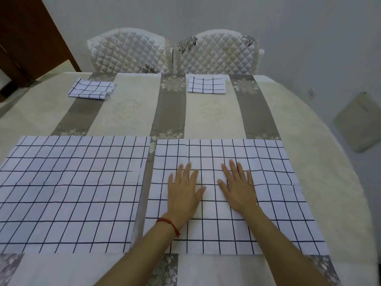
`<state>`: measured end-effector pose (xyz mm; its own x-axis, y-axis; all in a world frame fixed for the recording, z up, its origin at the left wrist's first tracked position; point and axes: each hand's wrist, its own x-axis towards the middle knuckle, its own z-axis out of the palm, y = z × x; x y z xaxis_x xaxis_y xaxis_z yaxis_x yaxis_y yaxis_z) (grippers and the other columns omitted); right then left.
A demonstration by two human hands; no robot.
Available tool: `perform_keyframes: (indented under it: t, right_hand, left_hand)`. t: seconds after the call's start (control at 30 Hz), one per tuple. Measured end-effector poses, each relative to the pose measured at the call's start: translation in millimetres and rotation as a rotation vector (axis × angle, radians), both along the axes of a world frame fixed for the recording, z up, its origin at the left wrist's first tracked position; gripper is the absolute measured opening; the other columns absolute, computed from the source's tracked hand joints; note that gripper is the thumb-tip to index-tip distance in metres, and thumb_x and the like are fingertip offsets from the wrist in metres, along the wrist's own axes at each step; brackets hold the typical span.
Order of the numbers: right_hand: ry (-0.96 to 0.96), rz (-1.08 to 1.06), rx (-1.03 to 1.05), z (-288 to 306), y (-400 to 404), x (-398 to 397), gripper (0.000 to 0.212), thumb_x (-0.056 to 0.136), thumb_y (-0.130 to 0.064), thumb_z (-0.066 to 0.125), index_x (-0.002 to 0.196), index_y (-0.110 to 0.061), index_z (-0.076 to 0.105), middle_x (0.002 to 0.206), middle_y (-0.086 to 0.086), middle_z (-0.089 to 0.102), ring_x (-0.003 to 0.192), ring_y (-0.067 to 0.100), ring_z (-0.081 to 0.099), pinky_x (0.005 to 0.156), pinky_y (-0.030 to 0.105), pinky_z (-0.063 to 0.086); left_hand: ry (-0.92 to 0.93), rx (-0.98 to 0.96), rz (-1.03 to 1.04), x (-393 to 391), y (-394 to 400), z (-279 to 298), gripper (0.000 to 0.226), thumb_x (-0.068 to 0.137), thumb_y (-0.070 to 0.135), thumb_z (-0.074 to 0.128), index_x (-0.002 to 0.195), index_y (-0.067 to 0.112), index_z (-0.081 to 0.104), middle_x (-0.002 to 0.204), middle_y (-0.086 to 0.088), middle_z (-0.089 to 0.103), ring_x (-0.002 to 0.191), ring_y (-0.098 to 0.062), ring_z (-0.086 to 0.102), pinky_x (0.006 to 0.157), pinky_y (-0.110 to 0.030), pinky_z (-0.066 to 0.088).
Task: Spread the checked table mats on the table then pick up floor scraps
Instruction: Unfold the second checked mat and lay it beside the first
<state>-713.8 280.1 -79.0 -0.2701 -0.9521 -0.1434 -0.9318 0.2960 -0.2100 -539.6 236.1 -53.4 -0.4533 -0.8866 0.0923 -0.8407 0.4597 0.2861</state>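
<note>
Two white mats with dark checks lie spread flat side by side on the near half of the table: the left mat (70,193) and the right mat (278,203). My left hand (183,193) and my right hand (239,188) press flat on the middle of the right mat, fingers straight and spread, palms down. Two more checked mats lie folded at the far side: one at the far left (91,88), a little askew, and one at the far right (206,84). No floor scraps are in view.
The table (127,112) wears a cream cloth with grey floral stripes. Two quilted white chairs (127,51) (218,51) stand behind its far edge. A brown wooden door (26,38) is at the back left. A pale flat cushion (358,122) lies on the floor at right.
</note>
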Motion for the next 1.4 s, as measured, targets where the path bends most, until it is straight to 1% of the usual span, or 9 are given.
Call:
perform_keyframes:
  t: [0.1,0.2,0.3,0.47,0.57,0.9,1.0,1.17,1.4]
  right_hand:
    - [0.01,-0.005,-0.003,-1,0,1,0.096,0.062,-0.071,-0.032,0.145,-0.031,-0.009,0.157,-0.005,-0.011,0.144,0.014,-0.015,0.115,0.039,-0.012]
    - [0.006,-0.006,-0.008,-2,-1,0,0.094,0.062,-0.07,-0.032,0.145,-0.031,-0.009,0.157,-0.005,-0.011,0.144,0.014,-0.015,0.114,0.039,-0.013]
    - [-0.001,-0.01,-0.024,-3,0,-1,0.094,0.063,-0.07,-0.03,0.146,-0.03,-0.009,0.157,-0.005,-0.011,0.145,0.014,-0.014,0.115,0.039,-0.012]
    - [-0.061,0.041,-0.059,-2,-2,11,0.082,0.067,-0.07,-0.024,0.139,-0.032,-0.019,0.146,-0.013,-0.024,0.14,0.008,-0.02,0.113,0.038,-0.016]
    - [-0.04,0.061,-0.036,-5,3,-1,0.08,0.072,-0.069,-0.017,0.144,-0.033,-0.01,0.148,-0.015,-0.02,0.142,0.008,-0.017,0.114,0.036,-0.014]
    - [0.009,-0.41,0.002,3,27,-84,0.065,0.093,-0.053,0.011,0.149,-0.02,0.008,0.159,0.004,-0.001,0.146,0.021,-0.005,0.119,0.047,-0.002]
    - [0.004,-0.23,-0.098,6,-3,-42,0.072,0.086,-0.057,0.004,0.148,-0.02,0.01,0.159,0.004,0.003,0.146,0.02,-0.002,0.117,0.043,-0.003]
    - [-0.027,0.143,-0.039,-3,-47,-8,0.082,0.077,-0.07,-0.006,0.147,-0.03,0.009,0.158,-0.006,0.0,0.146,0.014,-0.006,0.116,0.038,-0.009]
    - [0.026,-0.269,0.005,-1,-39,-110,0.058,0.096,-0.049,0.017,0.148,-0.024,0.008,0.159,0.001,0.0,0.146,0.021,-0.002,0.118,0.047,-0.001]
  left_hand:
    - [-0.17,0.125,-0.061,-18,8,-16,0.065,0.094,0.052,0.006,0.12,0.024,0.058,0.13,-0.002,0.059,0.12,-0.023,0.056,0.096,-0.051,0.042]
    - [-0.21,0.146,-0.049,-17,12,-33,0.067,0.093,0.056,0.003,0.13,0.024,0.049,0.137,-0.004,0.053,0.125,-0.025,0.051,0.114,-0.051,0.017]
    - [-0.197,0.125,-0.037,-10,14,-39,0.066,0.091,0.06,0.007,0.135,0.025,0.041,0.142,-0.004,0.047,0.131,-0.026,0.045,0.11,-0.043,-0.001]
    - [-0.158,0.081,-0.011,-8,15,-40,0.066,0.09,0.062,0.008,0.14,0.026,0.032,0.147,-0.005,0.039,0.14,-0.022,0.021,0.111,-0.042,-0.001]
    - [-0.155,0.05,-0.019,-8,15,-43,0.066,0.089,0.063,0.009,0.141,0.027,0.029,0.15,-0.004,0.035,0.141,-0.022,0.017,0.111,-0.043,-0.002]
    - [-0.14,0.041,-0.029,-8,16,-42,0.066,0.089,0.063,0.009,0.143,0.029,0.025,0.152,-0.003,0.031,0.142,-0.026,0.021,0.11,-0.045,0.001]
    - [-0.148,0.035,-0.022,-9,15,-42,0.066,0.089,0.063,0.009,0.142,0.028,0.026,0.151,-0.003,0.032,0.141,-0.023,0.015,0.11,-0.045,0.001]
    - [-0.141,0.028,-0.025,-9,15,-45,0.067,0.088,0.064,0.008,0.143,0.029,0.024,0.153,-0.003,0.027,0.141,-0.021,0.01,0.11,-0.045,0.0]
    - [-0.17,0.03,-0.028,-9,15,-42,0.067,0.089,0.063,0.009,0.143,0.028,0.026,0.151,-0.004,0.032,0.14,-0.028,0.026,0.108,-0.046,0.005]
